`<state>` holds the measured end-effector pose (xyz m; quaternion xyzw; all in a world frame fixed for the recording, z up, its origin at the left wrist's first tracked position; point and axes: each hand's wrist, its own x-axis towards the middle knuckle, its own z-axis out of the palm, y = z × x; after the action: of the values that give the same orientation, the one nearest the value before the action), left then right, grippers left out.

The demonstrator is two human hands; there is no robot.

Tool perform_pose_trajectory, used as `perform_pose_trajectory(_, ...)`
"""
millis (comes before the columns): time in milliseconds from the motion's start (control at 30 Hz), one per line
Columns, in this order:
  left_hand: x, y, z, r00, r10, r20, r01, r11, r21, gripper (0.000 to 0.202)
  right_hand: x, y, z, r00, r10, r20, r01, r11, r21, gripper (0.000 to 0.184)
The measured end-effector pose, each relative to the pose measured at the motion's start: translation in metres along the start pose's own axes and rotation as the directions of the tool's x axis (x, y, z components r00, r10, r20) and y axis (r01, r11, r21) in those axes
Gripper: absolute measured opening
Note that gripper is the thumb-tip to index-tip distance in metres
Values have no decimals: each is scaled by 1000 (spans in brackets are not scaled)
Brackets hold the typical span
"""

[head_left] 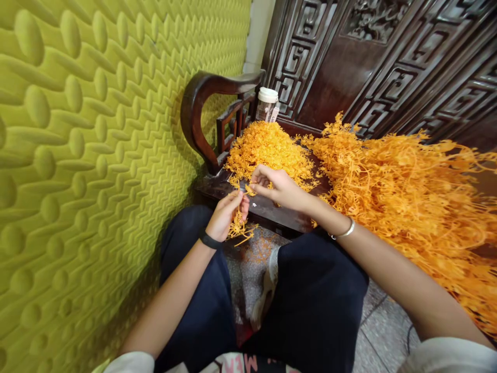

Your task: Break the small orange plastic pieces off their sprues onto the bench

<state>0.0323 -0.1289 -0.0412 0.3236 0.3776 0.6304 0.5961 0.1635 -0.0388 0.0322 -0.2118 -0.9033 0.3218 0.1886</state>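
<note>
My left hand (227, 215) is closed around a small bunch of orange plastic strands (238, 230) that hang below the fingers. Just above it, my right hand (274, 187) pinches a small orange piece (248, 189) at the top of that bunch. Both hands hover over the front edge of a dark wooden bench (267, 210). A heap of small orange bits (267, 147) lies on the seat just behind the hands. A much larger mass of long orange strands (411, 202) spreads over the bench to the right, under my right forearm.
A white-lidded jar (267, 103) stands at the back of the seat by the curved armrest (202, 114). A padded yellow-green wall (89, 171) fills the left. A carved dark wood panel (373, 57) rises behind. My knees in dark trousers sit below, over a speckled floor (248, 269) with orange scraps.
</note>
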Motion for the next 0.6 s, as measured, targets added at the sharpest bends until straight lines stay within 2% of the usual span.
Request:
perform_pose_trajectory(133,-2,-1,2,998,46,-43,-43,996,79,30,0,3,0,999,-4,32,3,999,47,7)
perform_pose_trajectory(233,-2,-2,2,994,66,-87,-56,991,120,29,-1,3,1,992,-11,127,7,999,37,15)
perform_pose_trajectory(333,-3,-2,2,993,84,-84,-70,985,155,27,-1,1,3,982,6,191,-11,1000,22,17)
perform_pose_trajectory(467,-4,-1,1,992,93,-79,-76,977,199,27,3,4,2,991,77,108,-83,995,50,14)
perform_pose_trajectory(600,-8,0,2,994,98,-46,-87,974,208,27,6,10,2,992,100,79,-118,955,272,20)
